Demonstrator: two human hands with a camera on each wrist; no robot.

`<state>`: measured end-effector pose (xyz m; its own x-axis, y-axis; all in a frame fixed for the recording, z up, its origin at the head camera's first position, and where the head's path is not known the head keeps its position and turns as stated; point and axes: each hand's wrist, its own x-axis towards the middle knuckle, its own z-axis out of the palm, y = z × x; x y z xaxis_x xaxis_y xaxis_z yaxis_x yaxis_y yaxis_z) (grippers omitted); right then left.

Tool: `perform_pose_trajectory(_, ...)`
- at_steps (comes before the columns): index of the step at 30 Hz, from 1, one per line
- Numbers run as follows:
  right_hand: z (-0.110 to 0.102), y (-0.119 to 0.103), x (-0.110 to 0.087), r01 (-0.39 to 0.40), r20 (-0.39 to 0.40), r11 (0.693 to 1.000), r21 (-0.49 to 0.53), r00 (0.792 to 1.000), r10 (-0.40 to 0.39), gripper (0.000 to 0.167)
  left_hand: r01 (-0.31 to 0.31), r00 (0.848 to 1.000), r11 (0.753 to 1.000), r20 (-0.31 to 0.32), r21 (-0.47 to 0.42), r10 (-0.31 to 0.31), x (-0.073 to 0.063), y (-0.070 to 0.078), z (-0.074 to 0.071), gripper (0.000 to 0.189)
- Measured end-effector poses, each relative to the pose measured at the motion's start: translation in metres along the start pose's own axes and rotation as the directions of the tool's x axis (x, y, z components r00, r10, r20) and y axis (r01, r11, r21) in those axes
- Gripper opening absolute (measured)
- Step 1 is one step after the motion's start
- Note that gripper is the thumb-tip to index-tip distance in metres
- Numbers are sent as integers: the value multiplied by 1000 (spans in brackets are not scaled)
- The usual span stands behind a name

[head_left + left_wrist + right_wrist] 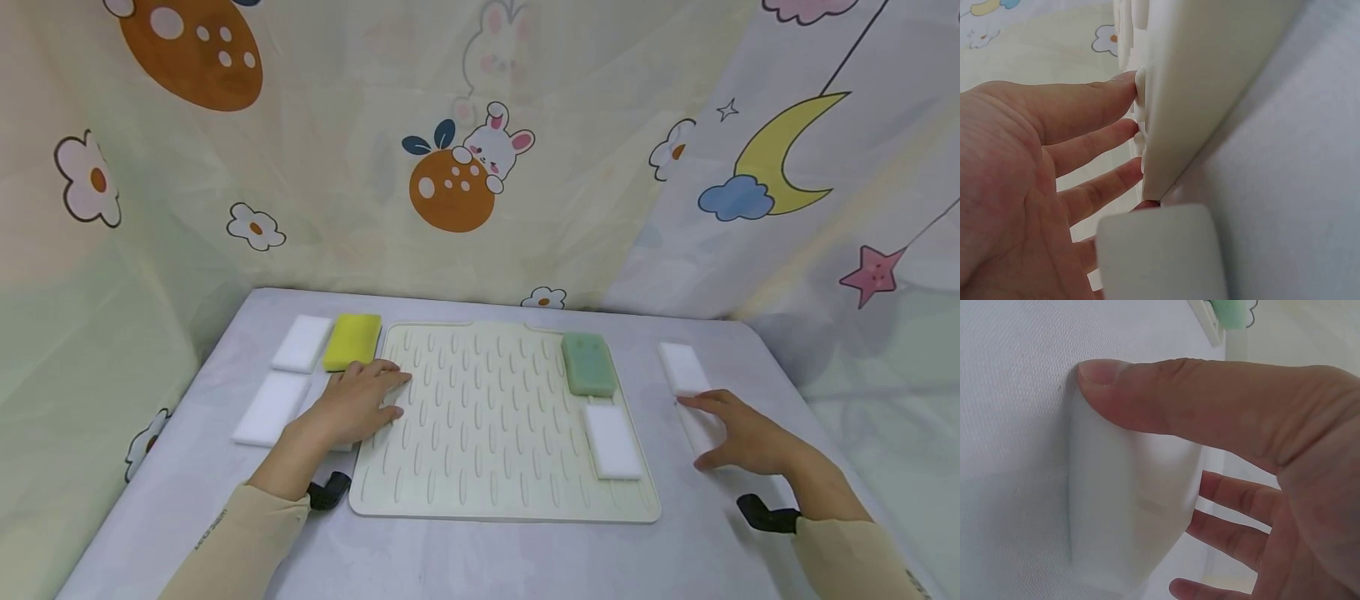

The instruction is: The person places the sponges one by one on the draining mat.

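My left hand (356,404) lies at the left edge of a cream mat with raised ridges (487,417). Its fingers are fairly straight, and in the left wrist view the fingertips (1129,169) touch the ridges. A white sponge block (1157,250) shows close below that hand. At the right, my right hand (750,437) spans a white sponge block (701,429) lying on the table, thumb at its near end. In the right wrist view the thumb presses on one end of this white block (1122,519), with fingertips against its other side.
On the mat's right side lie a green sponge (588,364) and a white block (612,442). A yellow sponge (352,342) and two white blocks (302,343) lie left of the mat. Another white block (682,368) lies beyond my right hand. A printed curtain (337,208) hangs behind the table.
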<state>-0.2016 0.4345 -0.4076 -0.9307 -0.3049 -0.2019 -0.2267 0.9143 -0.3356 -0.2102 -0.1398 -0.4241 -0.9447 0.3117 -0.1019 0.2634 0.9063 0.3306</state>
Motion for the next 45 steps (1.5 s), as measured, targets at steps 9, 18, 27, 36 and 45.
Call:
perform_pose_trajectory(9, 0, -1, 1, 5, -7, 1000, -2, 1000, -5, 95, 3, 1000, 1000, -2, 7, -3, 0, 1, -1, 55)
perform_pose_trajectory(18, -1, 1, 2, 13, -4, 1000, -6, 1000, -13, 98, 7, 1000, 1000, -1, 8, -7, 0, 0, 0, 56)
perform_pose_trajectory(27, -4, 1, 2, 26, 1, 1000, 5, 1000, -26, 100, -1, 1000, 1000, 0, -11, 1, 0, 0, 0, 55)
perform_pose_trajectory(36, -3, 0, 2, 12, 0, 1000, -7, 1000, -12, 99, -14, 1000, 1000, -3, -19, 14, -1, 1, -1, 53)
perform_pose_trajectory(45, -6, -6, -1, 43, -28, 998, -48, 999, -45, 98, -9, 1000, 1000, 1, -17, 9, -1, 0, -1, 54)
